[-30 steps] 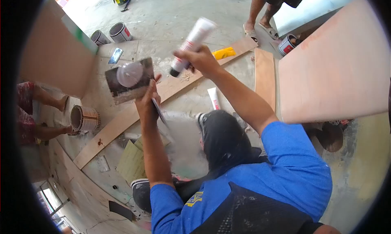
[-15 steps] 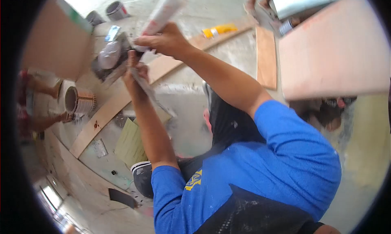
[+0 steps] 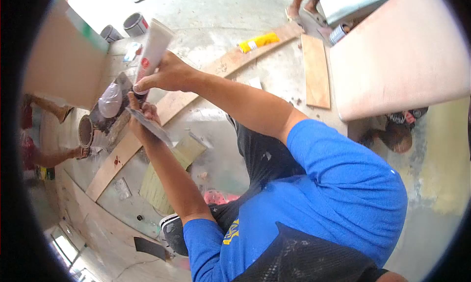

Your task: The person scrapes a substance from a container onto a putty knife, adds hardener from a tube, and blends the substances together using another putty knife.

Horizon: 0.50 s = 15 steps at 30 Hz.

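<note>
My right hand [image 3: 169, 75] is wrapped round a white tube with red print [image 3: 155, 44]. The tube slants, its dark cap end low beside my left fingers. My left hand [image 3: 144, 113] is closed on a dark, stained board [image 3: 121, 82] that bears a smooth pale lilac mound [image 3: 110, 100]. A flat grey scraper [image 3: 151, 127] also sticks out from my left hand, toward my forearm. The tube's lower end is just right of the board; whether anything comes out of it cannot be made out.
Long planks [image 3: 189, 86] cross the floor, with a yellow packet [image 3: 259, 41] on one. Cans [image 3: 135, 25] stand at the upper left, and a round tub [image 3: 86, 131] at the left. Pale panels [image 3: 402, 51] rise at both sides. Other people's legs [image 3: 300, 2] show at the top and left.
Both my hands have moved left and down in the view, still holding the tube, board and scraper. The lilac mound shows more clearly.
</note>
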Motion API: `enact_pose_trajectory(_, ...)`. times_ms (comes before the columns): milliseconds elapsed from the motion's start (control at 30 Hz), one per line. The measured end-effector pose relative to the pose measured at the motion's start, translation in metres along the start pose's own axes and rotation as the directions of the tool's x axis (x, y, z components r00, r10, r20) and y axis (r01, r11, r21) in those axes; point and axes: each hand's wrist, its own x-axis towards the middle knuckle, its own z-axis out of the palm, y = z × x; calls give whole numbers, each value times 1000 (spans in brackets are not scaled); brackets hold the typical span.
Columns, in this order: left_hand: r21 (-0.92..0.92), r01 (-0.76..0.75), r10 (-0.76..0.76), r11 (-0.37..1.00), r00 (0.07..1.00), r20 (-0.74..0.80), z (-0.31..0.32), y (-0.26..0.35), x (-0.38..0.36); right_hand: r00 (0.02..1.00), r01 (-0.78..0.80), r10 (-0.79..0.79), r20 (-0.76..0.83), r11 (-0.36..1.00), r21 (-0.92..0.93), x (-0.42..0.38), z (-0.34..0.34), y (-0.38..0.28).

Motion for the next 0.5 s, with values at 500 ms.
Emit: enact_pose_trajectory(500,-97,29,-25,995,999,47,21,1,-12,987,-155,140,75,951,266,7,-11,11)
